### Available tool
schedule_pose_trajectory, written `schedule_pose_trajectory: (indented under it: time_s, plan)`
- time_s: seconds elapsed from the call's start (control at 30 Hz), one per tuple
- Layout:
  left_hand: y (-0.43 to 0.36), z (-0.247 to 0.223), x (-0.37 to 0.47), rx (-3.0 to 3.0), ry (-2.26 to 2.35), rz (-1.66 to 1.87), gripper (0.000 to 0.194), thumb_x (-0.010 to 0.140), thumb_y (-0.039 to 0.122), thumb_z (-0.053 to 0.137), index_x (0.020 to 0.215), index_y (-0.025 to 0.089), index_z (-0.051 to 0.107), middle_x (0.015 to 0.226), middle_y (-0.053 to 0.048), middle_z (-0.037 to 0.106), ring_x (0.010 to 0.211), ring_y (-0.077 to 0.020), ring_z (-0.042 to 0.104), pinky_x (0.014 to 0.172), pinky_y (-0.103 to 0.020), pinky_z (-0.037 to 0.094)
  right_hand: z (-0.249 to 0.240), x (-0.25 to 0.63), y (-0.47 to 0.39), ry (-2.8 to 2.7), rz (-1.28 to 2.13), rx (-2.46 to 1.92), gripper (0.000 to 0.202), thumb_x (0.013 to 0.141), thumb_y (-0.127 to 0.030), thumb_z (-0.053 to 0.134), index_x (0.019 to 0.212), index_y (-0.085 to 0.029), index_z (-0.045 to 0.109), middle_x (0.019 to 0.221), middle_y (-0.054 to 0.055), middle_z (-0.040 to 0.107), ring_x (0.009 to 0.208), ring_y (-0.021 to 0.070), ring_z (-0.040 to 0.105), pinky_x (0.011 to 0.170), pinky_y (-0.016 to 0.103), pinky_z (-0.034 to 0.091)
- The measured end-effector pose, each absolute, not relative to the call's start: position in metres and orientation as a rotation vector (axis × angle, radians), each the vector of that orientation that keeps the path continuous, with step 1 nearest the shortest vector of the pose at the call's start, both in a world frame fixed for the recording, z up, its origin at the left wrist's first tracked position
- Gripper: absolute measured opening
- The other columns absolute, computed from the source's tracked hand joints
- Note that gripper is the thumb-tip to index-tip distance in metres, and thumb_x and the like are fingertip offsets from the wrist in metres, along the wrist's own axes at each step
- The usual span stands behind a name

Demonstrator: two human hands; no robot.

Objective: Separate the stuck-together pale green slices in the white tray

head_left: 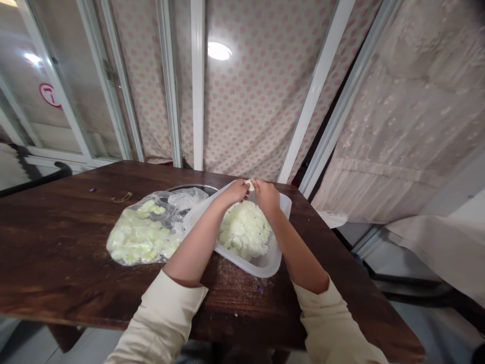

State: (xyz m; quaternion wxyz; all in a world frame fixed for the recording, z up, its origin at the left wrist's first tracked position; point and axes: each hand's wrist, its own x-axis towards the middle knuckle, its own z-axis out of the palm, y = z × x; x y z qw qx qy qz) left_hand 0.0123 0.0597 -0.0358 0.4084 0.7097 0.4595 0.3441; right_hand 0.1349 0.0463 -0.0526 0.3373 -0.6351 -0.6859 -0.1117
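Both my hands meet above the far part of a white plastic tub [275, 265]. Between their fingertips is a small pale white piece [250, 185]. My left hand [238, 190] pinches it from the left, and my right hand [266, 194] grips it from the right. Below them, a heap of pale green-white pieces [246, 230] fills much of the tub. Left of the tub lies a clear plastic bag [142, 235] with many light green pieces inside. A round metal-rimmed tray [199, 187] is partly hidden behind the bag and tub.
The dark wooden table [76, 253] carries scattered crumbs near its front. A thin string [122, 198] and a small purple bit [92, 190] lie at the back left. Behind stand framed glass panels and a dotted curtain [246, 111]. A black chair arm [53, 174] is at the left.
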Motion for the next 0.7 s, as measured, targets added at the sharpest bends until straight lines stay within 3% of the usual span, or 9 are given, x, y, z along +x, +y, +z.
schedule_pose_trajectory:
  time_s: [0.17, 0.4, 0.53, 0.7]
  plan:
    - [0.066, -0.043, 0.013, 1.916, 1.229, 0.891, 0.012, 0.080, 0.026, 0.036, 0.074, 0.017, 0.040, 0.069, -0.003, 0.053, 0.051, -0.0088, 0.051, 0.044, -0.019, 0.037, -0.053, 0.133, 0.043, -1.791, -0.304, -1.795, 0.046, 0.088, -0.047, 0.022, 0.091, -0.021, 0.061, 0.083, 0.008, 0.064, 0.076, 0.0188, 0.056, 0.062, 0.026, 0.033]
    - [0.068, -0.042, 0.012, 1.993, 1.288, 0.947, 0.014, 0.076, 0.025, 0.038, 0.069, 0.016, 0.045, 0.058, -0.001, 0.052, 0.048, -0.0104, 0.049, 0.046, -0.021, 0.035, -0.057, 0.134, 0.050, -1.731, -0.084, -1.599, 0.040, 0.086, -0.042, 0.032, 0.075, -0.018, 0.061, 0.071, 0.006, 0.062, 0.067, 0.0163, 0.054, 0.058, 0.024, 0.031]
    - [0.060, -0.033, 0.012, 1.958, 1.232, 1.074, 0.015, 0.072, 0.022, 0.039, 0.061, 0.016, 0.045, 0.049, 0.001, 0.046, 0.046, -0.0101, 0.046, 0.045, -0.021, 0.032, -0.060, 0.136, 0.058, -1.677, 0.159, -1.287, 0.039, 0.084, -0.041, 0.034, 0.061, -0.016, 0.053, 0.057, 0.001, 0.054, 0.054, 0.0119, 0.047, 0.053, 0.023, 0.031]
    - [0.058, -0.030, 0.011, 1.882, 1.097, 1.152, 0.020, 0.075, 0.025, 0.038, 0.057, 0.017, 0.042, 0.042, 0.004, 0.039, 0.040, -0.0082, 0.038, 0.044, -0.021, 0.030, -0.058, 0.135, 0.057, -1.610, 0.151, -1.122, 0.041, 0.082, -0.046, 0.034, 0.054, -0.017, 0.042, 0.049, -0.003, 0.040, 0.050, 0.0097, 0.037, 0.051, 0.023, 0.028]
